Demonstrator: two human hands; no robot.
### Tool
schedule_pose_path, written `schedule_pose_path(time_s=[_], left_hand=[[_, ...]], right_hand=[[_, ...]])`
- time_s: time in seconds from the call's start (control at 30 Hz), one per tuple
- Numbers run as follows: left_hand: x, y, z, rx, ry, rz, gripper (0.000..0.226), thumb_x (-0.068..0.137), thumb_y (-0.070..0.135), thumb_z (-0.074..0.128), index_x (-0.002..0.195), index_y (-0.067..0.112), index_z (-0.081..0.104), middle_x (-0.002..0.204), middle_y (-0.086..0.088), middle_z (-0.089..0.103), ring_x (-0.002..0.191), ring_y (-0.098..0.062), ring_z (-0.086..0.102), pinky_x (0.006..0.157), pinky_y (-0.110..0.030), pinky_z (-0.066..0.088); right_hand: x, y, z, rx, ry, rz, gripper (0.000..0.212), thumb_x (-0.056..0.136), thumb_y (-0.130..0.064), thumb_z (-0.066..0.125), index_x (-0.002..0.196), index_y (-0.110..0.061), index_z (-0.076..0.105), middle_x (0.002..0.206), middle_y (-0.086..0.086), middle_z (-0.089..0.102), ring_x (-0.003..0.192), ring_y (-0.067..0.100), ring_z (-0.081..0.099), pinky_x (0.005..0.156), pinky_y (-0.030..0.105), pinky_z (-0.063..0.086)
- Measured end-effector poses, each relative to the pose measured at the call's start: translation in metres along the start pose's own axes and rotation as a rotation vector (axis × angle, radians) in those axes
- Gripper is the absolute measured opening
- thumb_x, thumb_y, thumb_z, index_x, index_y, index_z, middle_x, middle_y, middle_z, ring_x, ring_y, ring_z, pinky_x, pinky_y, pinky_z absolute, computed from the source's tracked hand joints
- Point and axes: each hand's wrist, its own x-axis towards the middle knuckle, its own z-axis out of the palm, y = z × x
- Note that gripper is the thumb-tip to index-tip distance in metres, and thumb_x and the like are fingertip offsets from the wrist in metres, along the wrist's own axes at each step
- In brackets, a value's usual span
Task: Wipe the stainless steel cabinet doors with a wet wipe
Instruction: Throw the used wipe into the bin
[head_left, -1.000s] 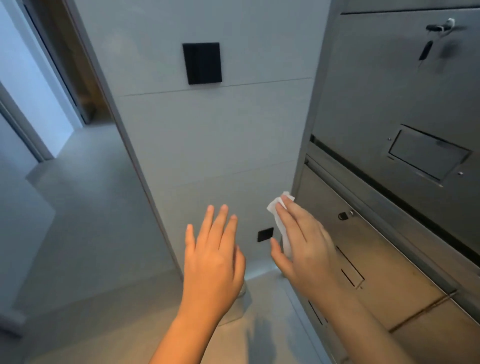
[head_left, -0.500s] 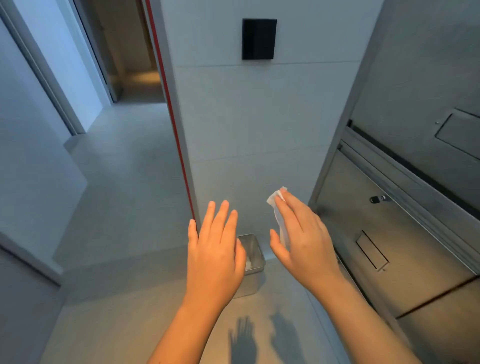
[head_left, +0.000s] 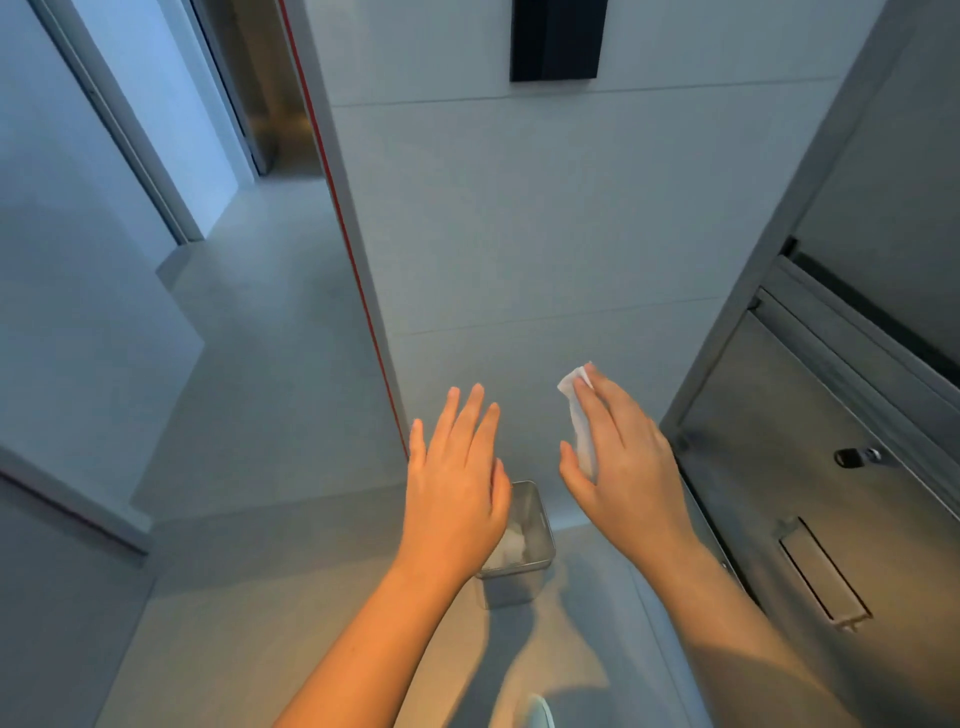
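Looking at where everything sits: the right hand (head_left: 618, 462) has the wipe (head_left: 577, 415) tucked under its flat, straight fingers, thumb splayed off to the left, and I can't see what's actually pinning it there. The left hand (head_left: 454, 483) is flat and spread too, holding nothing, hovering over a small bin (head_left: 540, 512) on the floor. Both hands are out in the air facing the plain wall (head_left: 519, 249), not touching any steel. The cabinet doors are all off to the right. The lower door (head_left: 779, 415) starts just right of the right hand, with its lock (head_left: 854, 456) and a recessed handle (head_left: 823, 577), and the upper door (head_left: 893, 171) sits higher and farther right. So the wipe hand is clearly the nearer one, and my guess is the next move is a swing rightward to press the wipe onto the lower door. That door's face runs near-to-far along the right side, so strokes would probably follow that line.
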Motion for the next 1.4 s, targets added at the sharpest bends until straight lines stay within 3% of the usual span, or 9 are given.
schedule_pose_path(time_s=[0.3,0.37,0.43,0.53,0.7,0.87,1.0,1.2,1.4], left_hand=[[0.058,-0.025,0.091,-0.028,-0.064,-0.111,0.056,0.066,-0.006,0.071,0.12,-0.003,0.058,0.134,-0.018,0.05,0.125,-0.042,0.044,0.095,-0.064,0.03],[0.059,-0.031,0.111,-0.033,-0.109,-0.133,0.056,0.066,-0.007,0.071,0.12,-0.003,0.058,0.134,-0.019,0.05,0.125,-0.042,0.044,0.095,-0.064,0.031],[0.061,-0.038,0.129,-0.045,-0.156,-0.156,0.055,0.069,-0.006,0.069,0.122,-0.003,0.057,0.137,-0.018,0.047,0.128,-0.041,0.041,0.098,-0.062,0.029],[0.064,-0.049,0.156,-0.056,-0.231,-0.197,0.054,0.079,-0.003,0.059,0.132,0.001,0.049,0.146,-0.013,0.036,0.137,-0.035,0.026,0.109,-0.054,0.017],[0.061,-0.07,0.193,-0.083,-0.345,-0.234,0.056,0.085,0.001,0.049,0.14,0.004,0.037,0.153,-0.01,0.021,0.142,-0.032,0.009,0.113,-0.05,0.005],[0.05,-0.093,0.222,0.01,-0.423,-0.276,0.06,0.093,0.013,0.037,0.148,0.016,0.015,0.156,0.0,-0.004,0.143,-0.019,-0.01,0.112,-0.038,-0.01],[0.042,-0.103,0.232,-0.023,-0.397,-0.297,0.061,0.09,0.01,0.038,0.148,0.014,0.018,0.156,-0.002,0.0,0.144,-0.021,-0.008,0.113,-0.039,-0.009],[0.03,-0.113,0.236,-0.066,-0.353,-0.34,0.061,0.086,0.006,0.044,0.145,0.012,0.029,0.156,-0.004,0.009,0.144,-0.024,-0.001,0.114,-0.04,-0.006],[0.026,-0.121,0.239,-0.06,-0.318,-0.361,0.059,0.086,0.003,0.046,0.143,0.008,0.032,0.154,-0.007,0.015,0.137,-0.021,-0.011,0.11,-0.041,-0.009]], right_hand=[[0.031,0.077,0.077,-0.008,-0.129,-0.017,0.053,0.068,-0.007,0.07,0.118,0.006,0.059,0.126,0.018,0.058,0.115,0.021,0.047,0.089,0.027,0.035],[0.029,0.086,0.093,-0.033,-0.179,-0.015,0.052,0.067,-0.01,0.065,0.117,0.005,0.06,0.124,0.017,0.059,0.114,0.021,0.052,0.088,0.027,0.039],[0.024,0.094,0.11,-0.024,-0.245,0.01,0.056,0.063,-0.005,0.076,0.116,0.005,0.061,0.123,0.017,0.06,0.108,0.025,0.062,0.083,0.03,0.05],[0.013,0.107,0.137,0.013,-0.326,0.024,0.063,0.056,-0.001,0.082,0.115,0.008,0.06,0.122,0.02,0.06,0.105,0.03,0.063,0.079,0.039,0.053],[-0.01,0.121,0.184,0.08,-0.464,0.106,0.063,0.058,0.001,0.08,0.117,0.008,0.059,0.123,0.021,0.059,0.107,0.032,0.063,0.081,0.041,0.053],[-0.043,0.134,0.233,0.147,-0.607,0.221,0.056,0.084,-0.009,0.061,0.137,-0.001,0.042,0.145,0.013,0.038,0.128,0.027,0.045,0.101,0.035,0.039],[-0.061,0.14,0.262,0.144,-0.741,0.329,0.058,0.092,-0.021,0.049,0.145,-0.012,0.028,0.154,0.002,0.022,0.136,0.015,0.03,0.106,0.024,0.028],[-0.073,0.137,0.293,0.179,-0.837,0.376,0.058,0.091,-0.022,0.052,0.144,-0.016,0.031,0.153,-0.003,0.022,0.13,0.017,0.037,0.098,0.028,0.037],[-0.08,0.137,0.314,0.152,-0.946,0.376,0.059,0.091,-0.024,0.048,0.146,-0.02,0.026,0.155,-0.003,0.019,0.127,0.019,0.04,0.097,0.032,0.039]])
